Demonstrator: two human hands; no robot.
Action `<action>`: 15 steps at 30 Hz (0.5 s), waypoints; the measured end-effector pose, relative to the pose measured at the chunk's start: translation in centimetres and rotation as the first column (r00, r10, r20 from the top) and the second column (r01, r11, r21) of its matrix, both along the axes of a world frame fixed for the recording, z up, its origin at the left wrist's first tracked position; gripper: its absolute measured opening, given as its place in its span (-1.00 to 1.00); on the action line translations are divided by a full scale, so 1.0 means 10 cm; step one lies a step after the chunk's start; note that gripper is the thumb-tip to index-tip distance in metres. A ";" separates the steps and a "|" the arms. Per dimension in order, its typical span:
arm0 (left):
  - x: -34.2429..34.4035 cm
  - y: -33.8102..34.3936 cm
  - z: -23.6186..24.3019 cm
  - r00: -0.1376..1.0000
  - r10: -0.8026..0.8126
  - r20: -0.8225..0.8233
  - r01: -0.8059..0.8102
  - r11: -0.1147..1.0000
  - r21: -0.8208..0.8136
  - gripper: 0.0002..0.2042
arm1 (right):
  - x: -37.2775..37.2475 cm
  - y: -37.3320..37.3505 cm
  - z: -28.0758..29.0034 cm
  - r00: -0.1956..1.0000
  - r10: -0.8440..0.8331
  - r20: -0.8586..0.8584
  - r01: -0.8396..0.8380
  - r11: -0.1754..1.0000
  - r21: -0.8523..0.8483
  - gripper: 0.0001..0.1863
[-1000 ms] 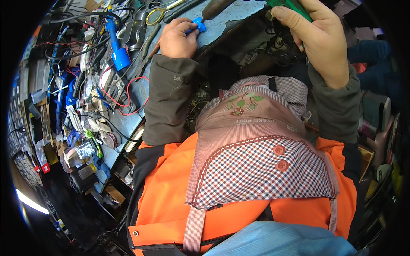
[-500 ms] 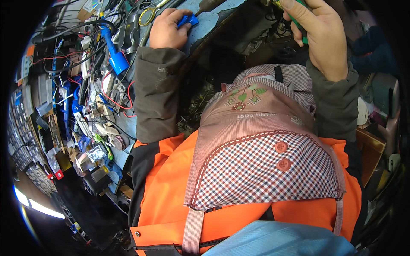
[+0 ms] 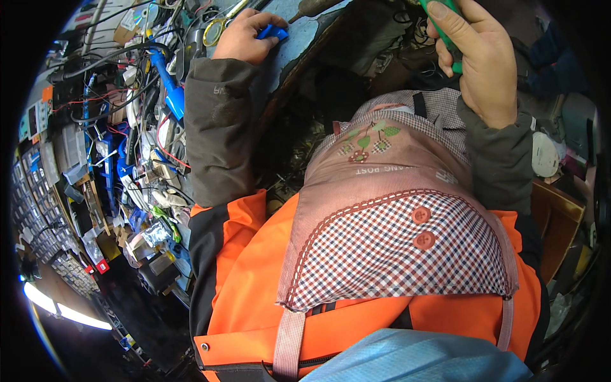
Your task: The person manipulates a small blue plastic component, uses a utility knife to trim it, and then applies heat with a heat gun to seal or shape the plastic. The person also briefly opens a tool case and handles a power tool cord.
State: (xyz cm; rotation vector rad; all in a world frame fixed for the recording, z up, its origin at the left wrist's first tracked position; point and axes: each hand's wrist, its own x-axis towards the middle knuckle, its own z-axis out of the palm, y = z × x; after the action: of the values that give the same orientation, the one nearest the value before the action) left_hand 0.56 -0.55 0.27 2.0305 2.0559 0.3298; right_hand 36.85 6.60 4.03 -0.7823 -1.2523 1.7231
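Note:
At the upper left of the bench, my left hand is closed on a small blue plastic piece. The pointed end of a dark tool lies just beyond that piece, its far end out of frame. My right hand is raised at the upper right, fingers curled round a green handle, whose upper end is cut off by the frame edge. A round yellow-rimmed magnifier lies behind my left hand.
The pale blue bench has a worn front edge. Tangled cables, a blue cylindrical tool, small tools and bags crowd its left. Parts drawers and a lit tube are at far left, a brown box at right.
The whole view has shifted, so bench and left hand sit higher, the hand also farther left. The green handle in my right hand has tilted more upright, showing below my fingers.

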 end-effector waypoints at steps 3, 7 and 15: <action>0.01 0.01 -0.03 0.981 0.119 0.152 -0.123 0.992 0.019 -0.63 | -0.01 -0.08 -0.08 0.998 -0.062 0.005 0.062 0.995 -0.079 -0.82; 0.05 -0.06 0.08 0.984 0.119 0.131 -0.122 0.992 0.015 -0.61 | 0.08 -0.06 -0.49 0.992 0.027 -0.126 -0.043 0.991 -0.129 -0.66; 0.01 0.04 -0.03 0.997 0.066 0.035 -0.068 0.997 0.042 -0.62 | 0.02 -0.11 -0.64 0.992 -0.007 -0.129 -0.016 0.984 -0.180 -0.71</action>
State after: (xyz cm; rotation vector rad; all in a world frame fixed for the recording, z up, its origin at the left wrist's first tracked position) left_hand 0.65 -0.20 -0.02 1.9694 2.1178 0.4212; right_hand 37.07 5.49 -2.36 -0.7595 -1.0219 1.8791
